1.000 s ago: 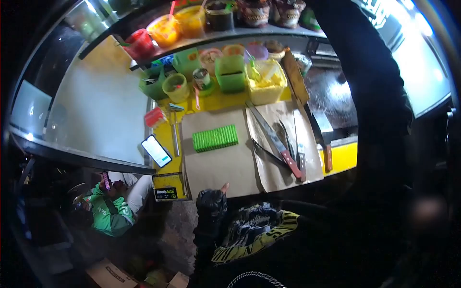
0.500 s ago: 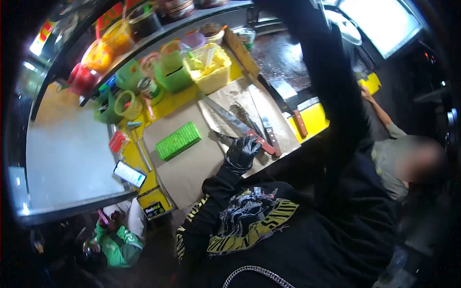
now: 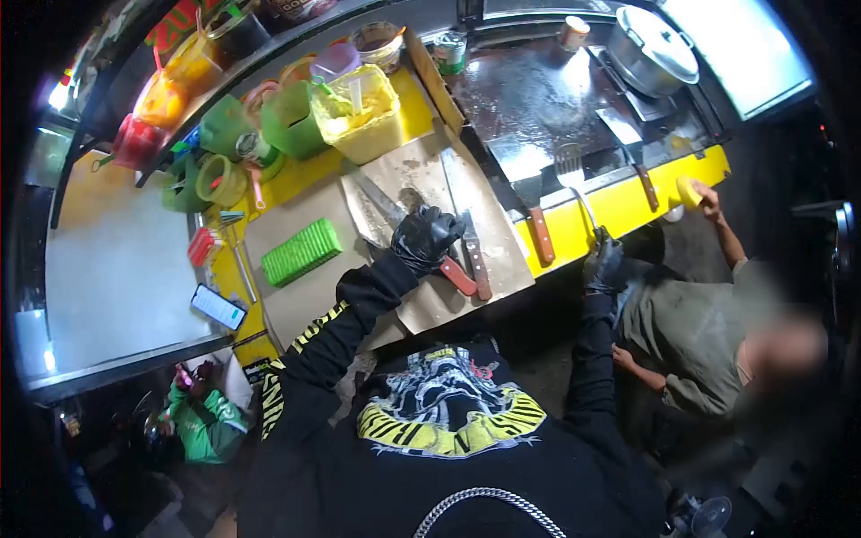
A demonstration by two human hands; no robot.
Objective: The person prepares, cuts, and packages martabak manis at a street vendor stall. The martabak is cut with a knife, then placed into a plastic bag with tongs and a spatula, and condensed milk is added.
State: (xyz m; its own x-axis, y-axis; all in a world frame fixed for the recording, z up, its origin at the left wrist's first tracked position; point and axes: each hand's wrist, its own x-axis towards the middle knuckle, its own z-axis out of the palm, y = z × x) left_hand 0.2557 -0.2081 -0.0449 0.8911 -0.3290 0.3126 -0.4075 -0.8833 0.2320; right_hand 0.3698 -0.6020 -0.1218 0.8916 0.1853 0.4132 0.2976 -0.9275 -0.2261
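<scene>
My two gloved hands work over a yellow counter [image 3: 619, 213]. My left hand [image 3: 429, 240] lies over the red knife [image 3: 459, 276], across the stretch between blade and handle, its fingers curled inward; whether they grip the knife or merely rest on it, I cannot tell. The blade emerges beyond my knuckles, pointing away from me and toward the left; the red handle shows on the near side. My right hand [image 3: 605, 260] is closed, its fingers bent around the near end of the turner [image 3: 572, 166], whose slotted head lies at the edge of the griddle [image 3: 502, 94].

Just beside the red knife, to its right, lies a dark-handled knife [image 3: 478, 267], both on a sheet of brown paper [image 3: 504, 260]. The green block [image 3: 300, 253] lies to the left of my left hand, apart from it, on the paper-covered part of the counter. Between the dark-handled knife and the turner lies a scraper [image 3: 542, 235], its wooden handle toward me; a second scraper [image 3: 647, 186] lies right of the turner. The tub [image 3: 372, 139] of yellow spread stands beyond my left hand, and a lidded pot [image 3: 650, 54] stands at the far right. A phone [image 3: 218, 307] lies at the left edge. Another person's hand [image 3: 708, 202] is at the counter's right end.
</scene>
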